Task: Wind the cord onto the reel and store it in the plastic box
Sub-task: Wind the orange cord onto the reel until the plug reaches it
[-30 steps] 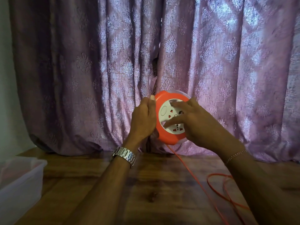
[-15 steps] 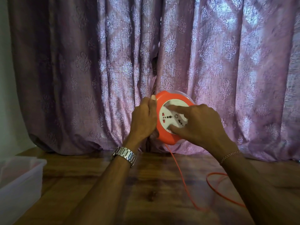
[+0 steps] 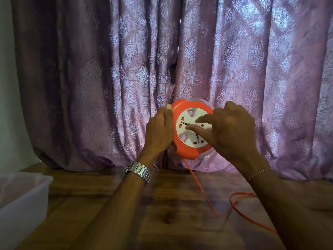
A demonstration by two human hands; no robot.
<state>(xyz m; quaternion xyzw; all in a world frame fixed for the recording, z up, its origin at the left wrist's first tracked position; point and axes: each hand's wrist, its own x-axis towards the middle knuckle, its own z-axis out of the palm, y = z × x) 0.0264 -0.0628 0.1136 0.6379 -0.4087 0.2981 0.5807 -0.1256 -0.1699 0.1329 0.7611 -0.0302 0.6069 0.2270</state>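
A round orange reel (image 3: pixel 187 148) with a white socket face is held upright in the air in front of the curtain. My left hand (image 3: pixel 159 131) grips its left rim, thumb on the front edge. My right hand (image 3: pixel 228 131) lies over the right side, with two straight fingers pressing on the white face. An orange cord (image 3: pixel 201 188) hangs from the reel's underside down to the wooden table (image 3: pixel 108 204) and loops to the right, partly hidden behind my right forearm. A clear plastic box (image 3: pixel 25 199) stands at the table's left edge.
A purple patterned curtain (image 3: pixel 108 78) hangs close behind the reel along the table's far edge. A pale wall (image 3: pixel 7 87) shows at the far left.
The white socket face has turned under my right fingers, and the cord's slack on the table has drawn in towards the reel. My left hand has kept its hold.
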